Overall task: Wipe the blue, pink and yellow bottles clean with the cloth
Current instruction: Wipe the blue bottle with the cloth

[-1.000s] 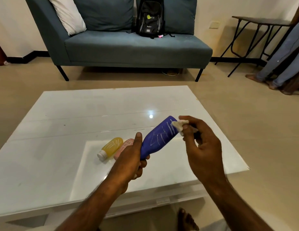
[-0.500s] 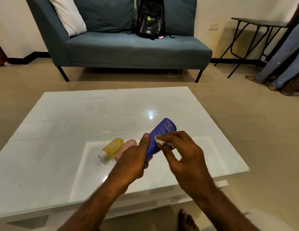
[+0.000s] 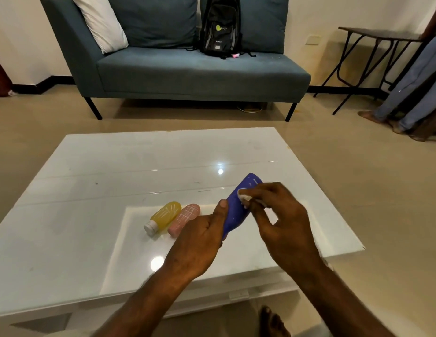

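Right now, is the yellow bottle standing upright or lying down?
Lying down: the translucent yellow plastic bottle rests on its side on the glossy white table, cap toward the camera.

I'm in a home living room — a blue-grey sofa (image 3: 187, 66) with cushions (image 3: 100, 23) and a backpack (image 3: 220, 26) stands against the wall, beyond my low white counter (image 3: 114, 171) — tiled floor (image 3: 358, 190), folding table (image 3: 380, 36) aside.

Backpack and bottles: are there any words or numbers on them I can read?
"PT IT": on the backpack, beside a green blob.
Small white label lower on the backpack: too blurred to read.
The blue bottle, pink bottle, yellow bottle: white lines only, no words.
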